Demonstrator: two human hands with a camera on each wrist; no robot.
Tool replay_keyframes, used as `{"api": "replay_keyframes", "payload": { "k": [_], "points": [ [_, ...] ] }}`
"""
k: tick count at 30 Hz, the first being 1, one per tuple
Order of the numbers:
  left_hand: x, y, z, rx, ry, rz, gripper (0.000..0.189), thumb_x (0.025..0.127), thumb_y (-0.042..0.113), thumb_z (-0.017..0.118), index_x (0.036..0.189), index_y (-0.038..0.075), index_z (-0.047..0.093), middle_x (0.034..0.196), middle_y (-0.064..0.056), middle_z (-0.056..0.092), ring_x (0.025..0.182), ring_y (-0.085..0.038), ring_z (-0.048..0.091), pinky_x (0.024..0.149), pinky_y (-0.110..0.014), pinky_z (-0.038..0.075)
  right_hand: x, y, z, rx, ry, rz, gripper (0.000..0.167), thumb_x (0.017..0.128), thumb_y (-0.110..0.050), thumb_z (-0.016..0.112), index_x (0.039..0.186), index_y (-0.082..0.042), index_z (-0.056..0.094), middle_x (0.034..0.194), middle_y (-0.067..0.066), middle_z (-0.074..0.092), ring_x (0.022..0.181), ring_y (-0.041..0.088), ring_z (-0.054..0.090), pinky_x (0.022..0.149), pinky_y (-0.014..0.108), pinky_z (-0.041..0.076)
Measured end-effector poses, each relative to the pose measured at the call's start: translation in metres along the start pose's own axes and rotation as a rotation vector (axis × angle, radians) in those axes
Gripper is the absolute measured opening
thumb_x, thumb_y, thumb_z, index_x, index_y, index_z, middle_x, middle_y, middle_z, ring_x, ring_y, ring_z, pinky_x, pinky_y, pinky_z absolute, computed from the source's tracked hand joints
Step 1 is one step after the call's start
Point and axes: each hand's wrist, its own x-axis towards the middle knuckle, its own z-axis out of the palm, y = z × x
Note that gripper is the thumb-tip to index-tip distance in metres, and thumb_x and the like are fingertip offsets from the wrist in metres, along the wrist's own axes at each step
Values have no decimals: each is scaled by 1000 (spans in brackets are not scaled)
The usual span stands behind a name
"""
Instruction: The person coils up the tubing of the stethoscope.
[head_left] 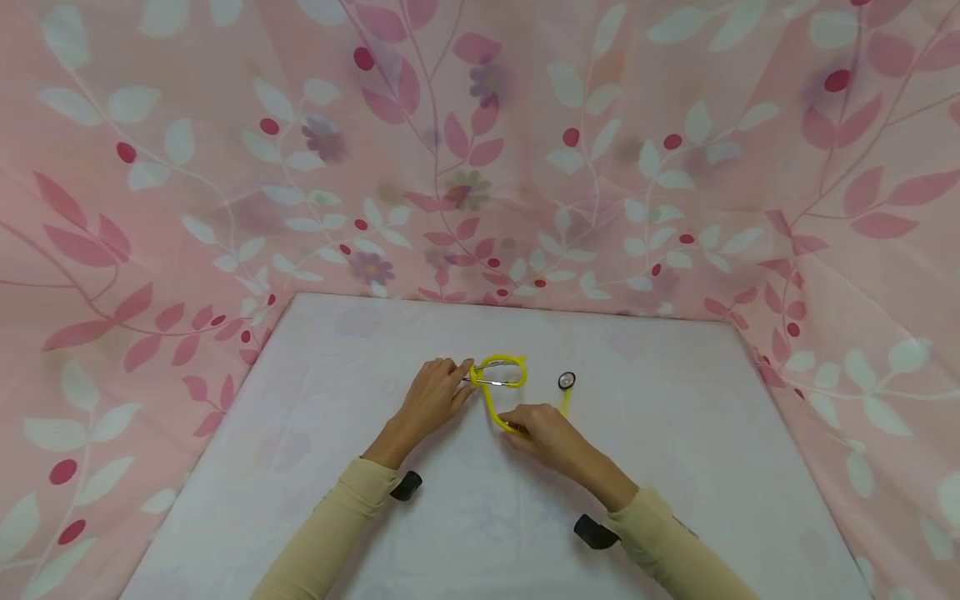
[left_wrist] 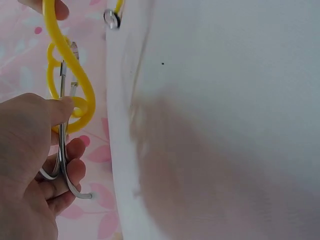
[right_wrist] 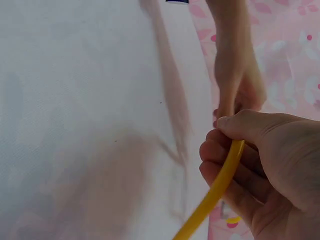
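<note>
A stethoscope with yellow tubing (head_left: 489,405) and metal ear tubes (left_wrist: 62,145) is between the two hands, over the white table. My left hand (head_left: 435,393) pinches the ear tubes where the tubing loops around them, thumb on top. In the left wrist view the bent metal ends stick out past the curled fingers. Farther along the yellow tube (right_wrist: 215,195), my right hand (head_left: 549,432) grips it between thumb and fingers. The round chest piece (head_left: 566,381) lies beyond the right hand, its short stretch of yellow tube running back toward that hand.
The white tabletop (head_left: 675,467) spreads around both hands. Pink leaf-patterned cloth (head_left: 480,167) hangs behind the table and along both sides. A black wrist device (head_left: 407,486) sits under the left sleeve, and another black device (head_left: 596,532) under the right one.
</note>
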Motion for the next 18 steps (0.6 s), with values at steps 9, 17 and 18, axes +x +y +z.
{"api": "replay_keyframes", "payload": {
  "k": [9, 17, 18],
  "points": [
    [-4, 4, 1, -5, -32, 28, 44, 90, 30, 71, 128, 8, 65, 91, -7, 64, 82, -21, 57, 89, -40, 47, 9, -10, -23, -156, 43, -18, 22, 91, -19, 70, 112, -14, 73, 95, -3, 70, 75, 8, 62, 69, 26, 53],
    [-4, 22, -1, 2, -47, 107, 44, 90, 31, 72, 126, 8, 65, 90, -5, 64, 79, -19, 55, 89, -39, 49, 26, -6, -38, -255, 131, -112, 23, 91, -25, 70, 112, -17, 74, 96, -4, 72, 79, 11, 65, 66, 26, 55],
    [-4, 24, -2, 4, -49, 118, 44, 90, 32, 72, 127, 8, 65, 90, -5, 63, 78, -19, 54, 89, -38, 49, 28, -5, -39, -254, 146, -121, 22, 91, -24, 71, 111, -17, 74, 93, -4, 71, 76, 10, 63, 64, 25, 53]
  ]
}}
